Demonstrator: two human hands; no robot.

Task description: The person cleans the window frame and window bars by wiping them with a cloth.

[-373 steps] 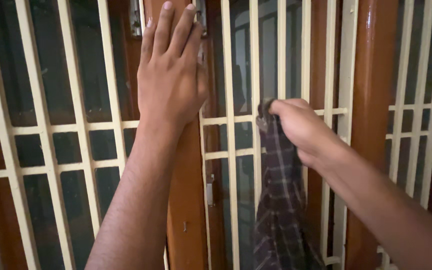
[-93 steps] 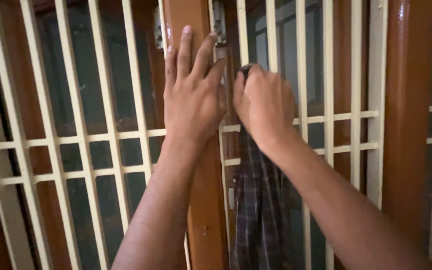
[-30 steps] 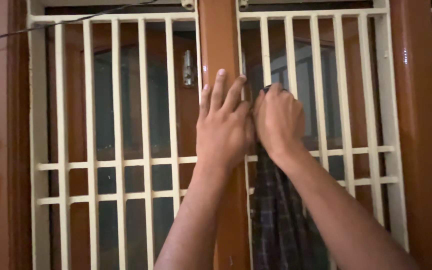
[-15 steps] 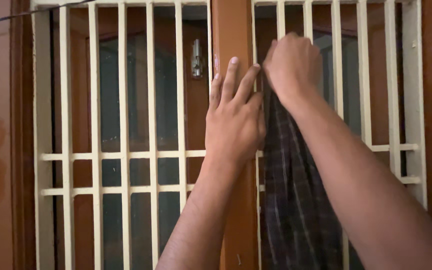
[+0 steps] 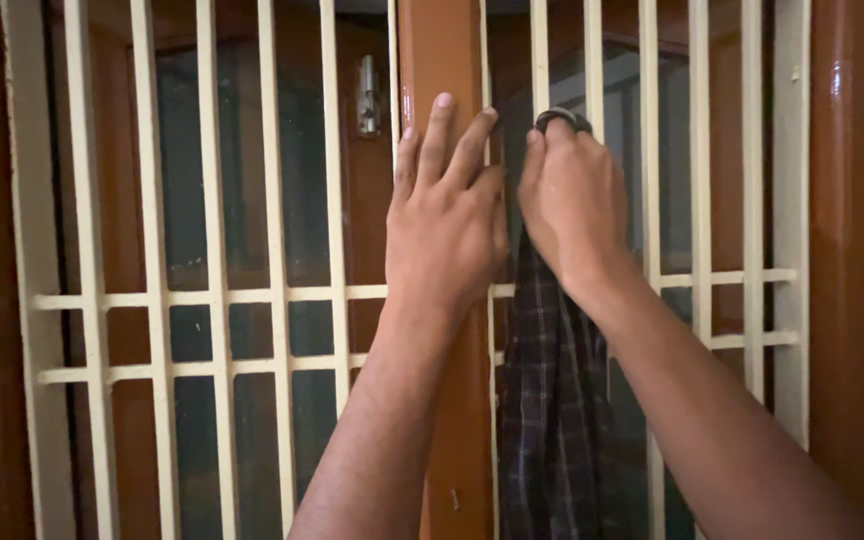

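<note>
Fingers of the right hand (image 5: 572, 195), clamped on the checked cloth (image 5: 552, 400), have been brought lower down the bars (image 5: 592, 60) than half a second ago, while the left hand (image 5: 444, 225) is kept flat, fingers spread, on the brown post (image 5: 442, 50).

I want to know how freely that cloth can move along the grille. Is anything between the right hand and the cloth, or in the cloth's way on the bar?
Nothing separates them: the right hand grips the checked cloth directly. The left hand rests beside it on the brown post, and cross bars lie lower on the grille.
</note>
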